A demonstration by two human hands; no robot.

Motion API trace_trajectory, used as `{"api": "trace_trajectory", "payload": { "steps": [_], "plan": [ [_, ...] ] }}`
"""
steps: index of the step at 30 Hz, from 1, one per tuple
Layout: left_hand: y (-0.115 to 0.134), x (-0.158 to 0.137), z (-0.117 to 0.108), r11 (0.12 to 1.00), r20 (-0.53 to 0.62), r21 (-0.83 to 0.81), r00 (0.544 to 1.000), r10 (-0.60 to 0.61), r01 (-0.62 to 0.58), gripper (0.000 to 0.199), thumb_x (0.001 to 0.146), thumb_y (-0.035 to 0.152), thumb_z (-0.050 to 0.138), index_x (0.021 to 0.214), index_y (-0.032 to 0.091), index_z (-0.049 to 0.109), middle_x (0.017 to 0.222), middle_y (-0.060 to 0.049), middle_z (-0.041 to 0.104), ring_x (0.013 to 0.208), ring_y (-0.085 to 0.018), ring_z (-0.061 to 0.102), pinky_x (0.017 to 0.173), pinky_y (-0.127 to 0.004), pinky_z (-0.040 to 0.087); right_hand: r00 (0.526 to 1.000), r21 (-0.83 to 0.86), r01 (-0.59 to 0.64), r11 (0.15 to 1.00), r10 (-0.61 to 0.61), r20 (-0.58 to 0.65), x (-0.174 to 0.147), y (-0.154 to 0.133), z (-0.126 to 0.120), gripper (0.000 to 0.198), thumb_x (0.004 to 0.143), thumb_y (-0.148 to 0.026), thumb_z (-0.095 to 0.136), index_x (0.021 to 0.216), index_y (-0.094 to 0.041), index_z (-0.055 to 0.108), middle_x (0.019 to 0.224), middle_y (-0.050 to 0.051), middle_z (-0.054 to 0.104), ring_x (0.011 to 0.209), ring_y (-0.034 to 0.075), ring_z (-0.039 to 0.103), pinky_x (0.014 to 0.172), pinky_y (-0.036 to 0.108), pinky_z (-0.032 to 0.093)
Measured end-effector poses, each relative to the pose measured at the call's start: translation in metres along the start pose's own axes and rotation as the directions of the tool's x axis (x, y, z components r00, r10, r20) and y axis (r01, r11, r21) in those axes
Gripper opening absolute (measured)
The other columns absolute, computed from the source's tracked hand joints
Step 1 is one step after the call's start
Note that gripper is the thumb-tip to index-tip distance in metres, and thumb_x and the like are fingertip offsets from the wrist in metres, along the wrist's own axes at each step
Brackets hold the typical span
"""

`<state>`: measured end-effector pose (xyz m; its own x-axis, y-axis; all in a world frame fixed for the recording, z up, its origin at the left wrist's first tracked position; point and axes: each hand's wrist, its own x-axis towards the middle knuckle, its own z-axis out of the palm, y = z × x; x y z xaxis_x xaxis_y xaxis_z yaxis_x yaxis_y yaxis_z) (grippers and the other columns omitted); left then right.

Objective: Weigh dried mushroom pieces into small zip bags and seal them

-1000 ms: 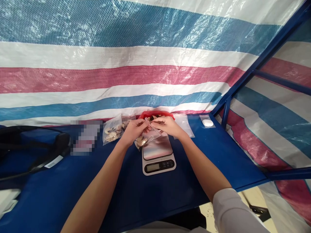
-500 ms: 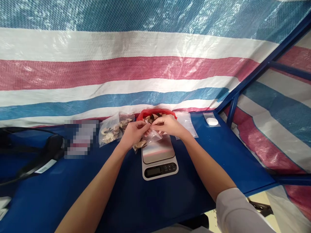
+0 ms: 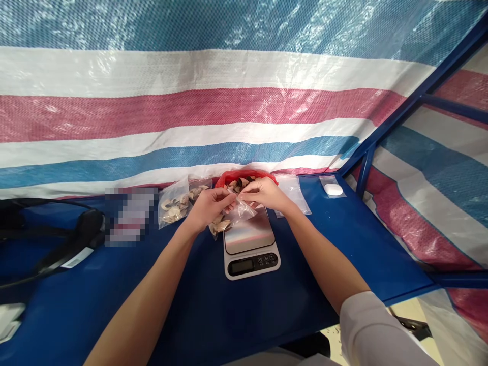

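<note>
Above the back part of a white kitchen scale (image 3: 249, 239), my left hand (image 3: 211, 206) and my right hand (image 3: 264, 194) pinch the top edge of a clear plastic bag (image 3: 244, 212). Their fingertips nearly meet. The bag hangs down over the scale's plate, and pale brown dried slices (image 3: 220, 224) show in its lower left part. Directly behind my hands lies an open red bag (image 3: 229, 176) holding more slices, dark and pale, partly covered by my fingers. The scale's display looks dark.
Left of my hands lie clear bags of slices (image 3: 173, 209). Flat clear bags (image 3: 293, 195) lie to the right, with a white oval object (image 3: 333, 189) on a small bag farther right. A black strap-like item (image 3: 87, 231) sits left on the blue table (image 3: 198, 310). Striped sheeting (image 3: 190, 109) hangs behind.
Both hands keep their pinch on the clear bag with hardly any movement. The bag hangs slightly wider over the scale. The whole view has shifted a little.
</note>
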<state>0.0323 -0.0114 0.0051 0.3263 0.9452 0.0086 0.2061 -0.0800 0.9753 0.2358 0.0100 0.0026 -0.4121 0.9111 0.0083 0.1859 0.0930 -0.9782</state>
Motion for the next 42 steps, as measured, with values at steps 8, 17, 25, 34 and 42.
{"api": "trace_trajectory", "payload": {
  "steps": [8, 17, 25, 34, 42],
  "plan": [
    [0.001, -0.002, -0.01, 0.993, -0.051, 0.114, 0.999, -0.013, 0.019, 0.031, 0.077, 0.044, 0.072, 0.067, 0.016, 0.067, 0.061, -0.001, 0.066, 0.055, -0.012, 0.057, 0.052, -0.023, 0.046, 0.994, 0.039, -0.023, 0.999, 0.027, -0.102, -0.003, -0.001, -0.01, 0.026, 0.074, -0.039, 0.078, 0.082, -0.014, 0.078, 0.071, 0.006, 0.074, 0.066, 0.017, 0.071, 0.058, 0.026, 0.061],
    [0.012, -0.007, -0.006, 0.968, -0.089, 0.252, 0.996, 0.023, 0.0, 0.024, 0.08, 0.037, 0.063, 0.066, 0.018, 0.064, 0.056, 0.0, 0.064, 0.051, -0.013, 0.058, 0.051, -0.024, 0.044, 0.997, -0.113, 0.076, 0.991, -0.079, -0.016, -0.01, -0.011, -0.005, 0.028, 0.08, -0.045, 0.073, 0.084, -0.017, 0.076, 0.079, 0.002, 0.072, 0.065, 0.014, 0.068, 0.052, 0.022, 0.058],
    [0.004, -0.005, 0.004, 0.941, -0.132, 0.335, 0.987, 0.097, -0.048, 0.034, 0.085, 0.046, 0.058, 0.066, 0.018, 0.062, 0.057, -0.001, 0.065, 0.054, -0.015, 0.059, 0.054, -0.025, 0.045, 0.992, -0.318, 0.126, 0.94, -0.112, 0.064, -0.01, -0.014, 0.004, 0.032, 0.085, -0.042, 0.068, 0.067, -0.016, 0.068, 0.065, 0.0, 0.063, 0.061, 0.013, 0.066, 0.054, 0.023, 0.06],
    [0.014, -0.009, -0.004, 0.836, -0.164, 0.548, 0.974, 0.16, -0.045, 0.019, 0.077, 0.035, 0.064, 0.065, 0.02, 0.061, 0.064, 0.0, 0.067, 0.061, -0.016, 0.059, 0.06, -0.027, 0.043, 0.997, -0.256, 0.07, 0.964, -0.064, 0.032, -0.01, -0.01, -0.009, 0.019, 0.083, -0.033, 0.069, 0.074, -0.017, 0.073, 0.069, 0.002, 0.07, 0.058, 0.013, 0.067, 0.051, 0.021, 0.056],
    [0.027, -0.013, -0.017, 0.71, -0.083, 0.703, 0.99, 0.115, -0.023, 0.013, 0.075, 0.031, 0.067, 0.067, 0.022, 0.062, 0.067, -0.001, 0.068, 0.061, -0.019, 0.059, 0.059, -0.03, 0.041, 0.994, -0.277, 0.101, 0.956, -0.084, 0.073, -0.012, -0.009, -0.023, 0.018, 0.08, -0.032, 0.069, 0.08, -0.017, 0.079, 0.077, 0.003, 0.071, 0.06, 0.014, 0.066, 0.052, 0.023, 0.054]
  ]
}}
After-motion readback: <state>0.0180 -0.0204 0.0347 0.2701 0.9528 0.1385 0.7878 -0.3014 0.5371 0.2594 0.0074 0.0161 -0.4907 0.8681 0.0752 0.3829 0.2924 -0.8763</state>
